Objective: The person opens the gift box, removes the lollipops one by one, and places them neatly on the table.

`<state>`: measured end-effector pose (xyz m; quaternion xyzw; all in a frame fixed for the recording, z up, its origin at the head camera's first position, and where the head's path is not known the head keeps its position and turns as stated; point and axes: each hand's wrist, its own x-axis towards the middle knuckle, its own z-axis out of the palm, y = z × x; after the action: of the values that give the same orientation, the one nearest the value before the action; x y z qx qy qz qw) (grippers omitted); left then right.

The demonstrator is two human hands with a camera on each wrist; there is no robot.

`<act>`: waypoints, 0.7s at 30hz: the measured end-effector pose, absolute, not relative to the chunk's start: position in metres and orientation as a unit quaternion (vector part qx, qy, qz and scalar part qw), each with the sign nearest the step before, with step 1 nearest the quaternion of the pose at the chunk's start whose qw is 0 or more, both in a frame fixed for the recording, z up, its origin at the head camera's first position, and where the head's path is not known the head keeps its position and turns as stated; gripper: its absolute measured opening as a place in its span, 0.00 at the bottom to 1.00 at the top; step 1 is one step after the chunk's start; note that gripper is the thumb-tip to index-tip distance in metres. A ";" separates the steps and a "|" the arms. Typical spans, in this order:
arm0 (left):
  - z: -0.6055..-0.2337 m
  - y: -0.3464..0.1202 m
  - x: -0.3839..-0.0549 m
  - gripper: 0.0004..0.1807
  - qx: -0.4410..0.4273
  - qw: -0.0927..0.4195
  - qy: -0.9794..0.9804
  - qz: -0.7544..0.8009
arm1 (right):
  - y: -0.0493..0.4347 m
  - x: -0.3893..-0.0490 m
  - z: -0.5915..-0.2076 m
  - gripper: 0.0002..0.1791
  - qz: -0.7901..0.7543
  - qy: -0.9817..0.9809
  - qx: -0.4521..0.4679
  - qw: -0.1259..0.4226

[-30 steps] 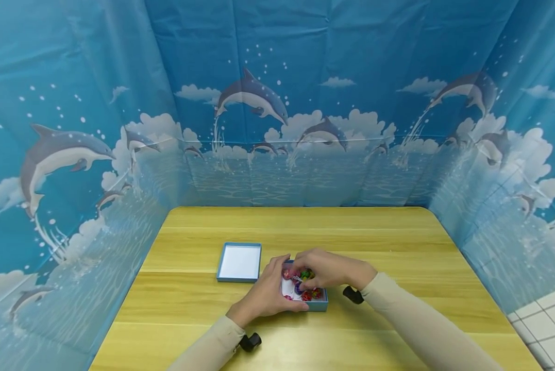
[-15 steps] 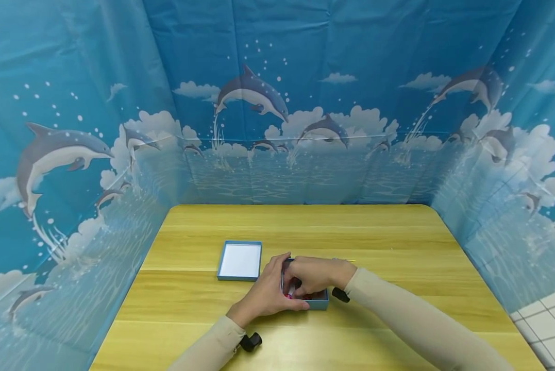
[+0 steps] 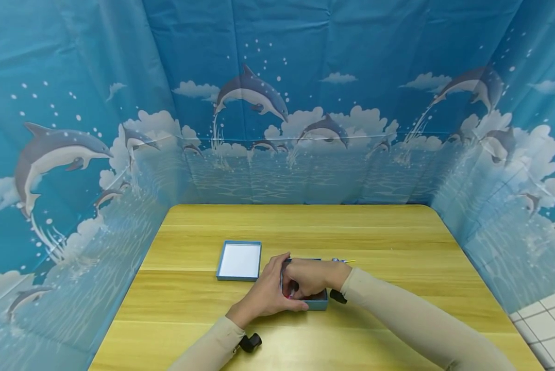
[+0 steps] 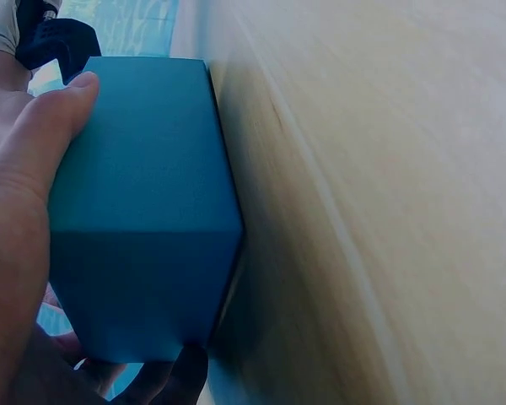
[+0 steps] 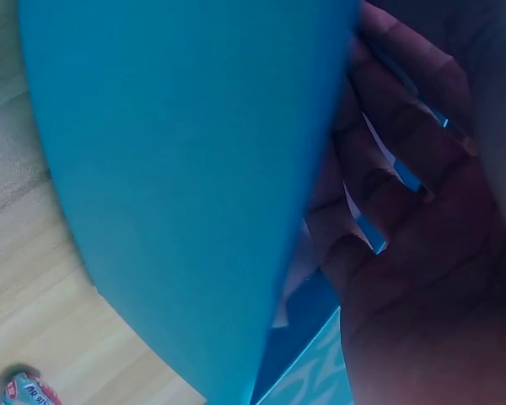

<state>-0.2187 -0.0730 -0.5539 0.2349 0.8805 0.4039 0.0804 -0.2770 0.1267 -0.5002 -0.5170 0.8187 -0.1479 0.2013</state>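
Note:
A blue box stands on the table with its top off. My left hand grips its near left corner, thumb along the front wall; in the left wrist view my left hand curls round the blue box. Into the box reaches my right hand, fingers bent down inside. A small pink wrapped piece shows by its fingertips; whether they pinch it is hidden. In the right wrist view the fingers of my right hand go behind the blue box wall.
Left of the box lies a blue lid with a white inside. A wrapped lollipop with a yellow stick rests on the wooden table behind my right wrist. Dolphin-printed curtains stand round the table.
My right hand has moved left and deeper into the box, now covering most of the colourful lollipops there. The lollipop behind my right wrist has come into view. My left hand stays put.

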 end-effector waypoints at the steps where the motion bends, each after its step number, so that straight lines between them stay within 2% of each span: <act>1: -0.554 -0.073 -0.219 0.78 0.234 0.082 0.881 0.404 | 0.127 -0.277 -0.500 0.08 -0.148 0.819 -0.516 0.202; 12: -0.556 -0.075 -0.218 0.77 0.228 0.090 0.878 0.412 | 0.132 -0.273 -0.496 0.10 -0.180 0.829 -0.483 0.216; 21: -0.555 -0.074 -0.219 0.78 0.226 0.091 0.880 0.408 | 0.142 -0.270 -0.484 0.06 -0.217 0.837 -0.455 0.216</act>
<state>-0.2189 -0.0740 -0.5554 0.2260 0.8797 0.4084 0.0912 -0.2703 0.1422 -0.4836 -0.4546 0.8366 -0.2165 0.2158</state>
